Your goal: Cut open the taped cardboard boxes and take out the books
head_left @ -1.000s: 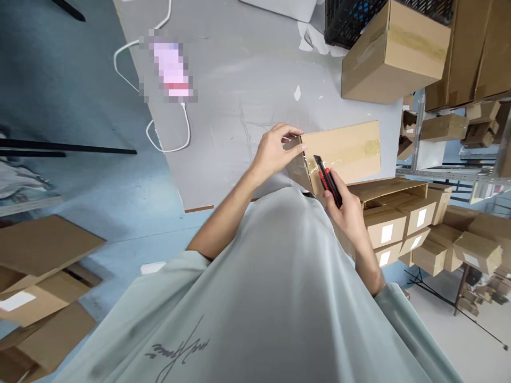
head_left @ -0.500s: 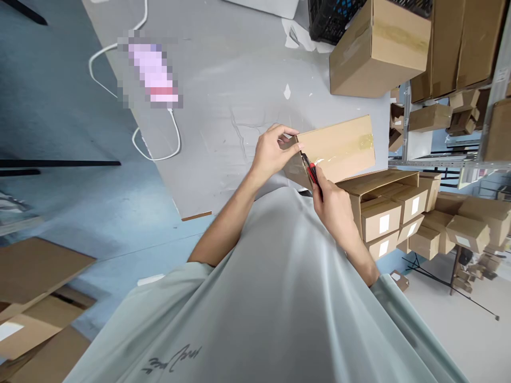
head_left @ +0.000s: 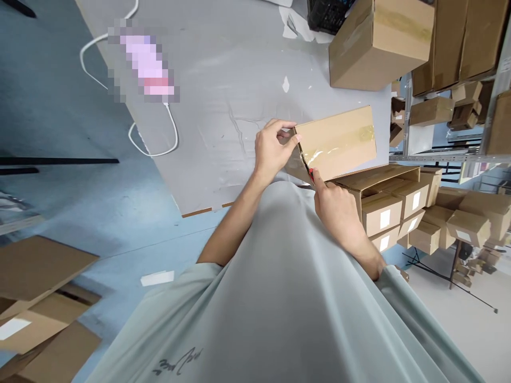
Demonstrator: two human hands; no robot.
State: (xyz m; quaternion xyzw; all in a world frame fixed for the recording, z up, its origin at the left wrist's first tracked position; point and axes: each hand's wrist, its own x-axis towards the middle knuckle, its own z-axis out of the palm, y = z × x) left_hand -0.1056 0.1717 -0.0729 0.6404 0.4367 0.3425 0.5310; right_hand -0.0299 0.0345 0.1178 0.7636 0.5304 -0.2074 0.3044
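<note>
The box [head_left: 337,138] is set on the counter [head_left: 207,106], near the edge closest to the person's shirt [head_left: 291,266]. Its left end is held by the left hand [head_left: 276,149], the corner being pinched between thumb and fingers. In the right hand [head_left: 337,215], a cutter [head_left: 311,172] is gripped with the fingers curled around it; a bit of red is seen at the fingertip, while most of the handle is covered. The cutter is pointed along the left edge of the box, where a dark line is shown. The top is crossed lengthwise by clear tape [head_left: 365,133], wrinkled toward the left end.

Farther back on the counter, a larger carton [head_left: 379,48] is placed just beside a black crate [head_left: 325,15], and torn paper [head_left: 295,24] is left near them. At the left, a pixelated object [head_left: 147,64] is joined by a white cable [head_left: 175,130]. Below the counter's right side, small labelled boxes [head_left: 383,218] are stacked.
</note>
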